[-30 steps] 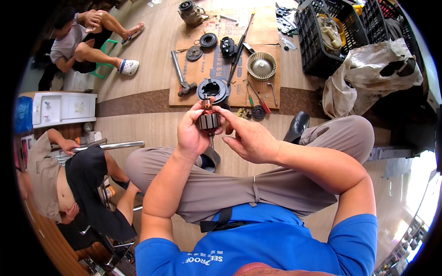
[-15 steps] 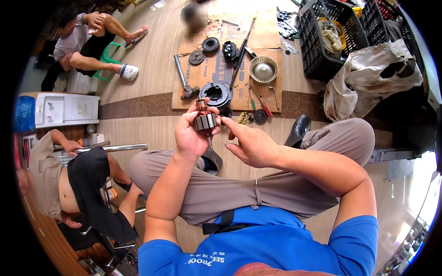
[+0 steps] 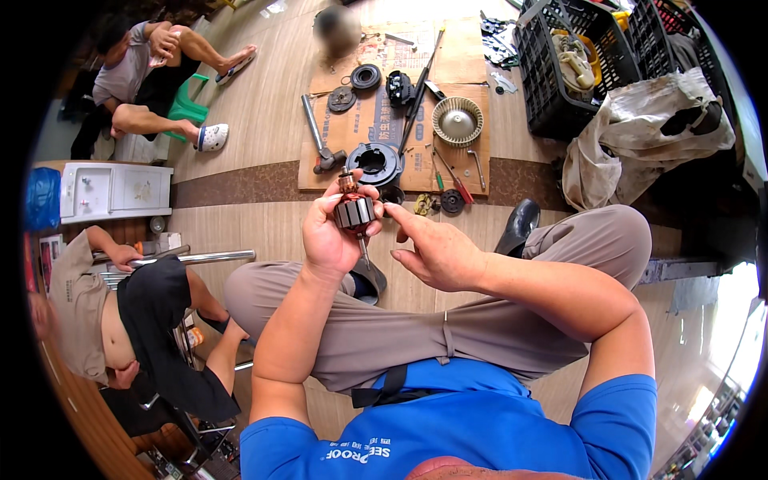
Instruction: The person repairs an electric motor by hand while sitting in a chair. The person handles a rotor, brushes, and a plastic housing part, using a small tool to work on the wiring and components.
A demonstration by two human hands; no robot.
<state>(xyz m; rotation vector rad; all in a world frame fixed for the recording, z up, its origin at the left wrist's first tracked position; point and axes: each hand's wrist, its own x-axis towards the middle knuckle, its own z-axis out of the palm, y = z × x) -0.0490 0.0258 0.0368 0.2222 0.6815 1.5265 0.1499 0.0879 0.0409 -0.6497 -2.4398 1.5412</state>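
Note:
A motor armature (image 3: pixel 354 213) with a dark segmented core, copper windings and a thin shaft is held in my left hand (image 3: pixel 331 244). Its commutator end points away from me, and the fingers wrap round the core. To the right is my right hand (image 3: pixel 440 250), index finger stretched toward the armature and thumb held apart. That fingertip sits close to the left fingertips; whether they touch I cannot tell. Just beyond the armature, a round black motor housing (image 3: pixel 387 164) with a central opening lies on flattened cardboard (image 3: pixel 320 182).
A hammer (image 3: pixel 322 142), a white blower wheel (image 3: pixel 458 122), screwdrivers (image 3: pixel 454 180) and black round parts lie on or beside the cardboard. Black crates (image 3: pixel 552 108) and a stained cloth (image 3: pixel 608 152) stand right. Two people sit at left, near a white sink unit (image 3: pixel 116 192).
The armature has shifted very slightly in my left hand; my right hand keeps its place. The far-left person's foot moved left, and the nearer person's lower hand rose to the belly.

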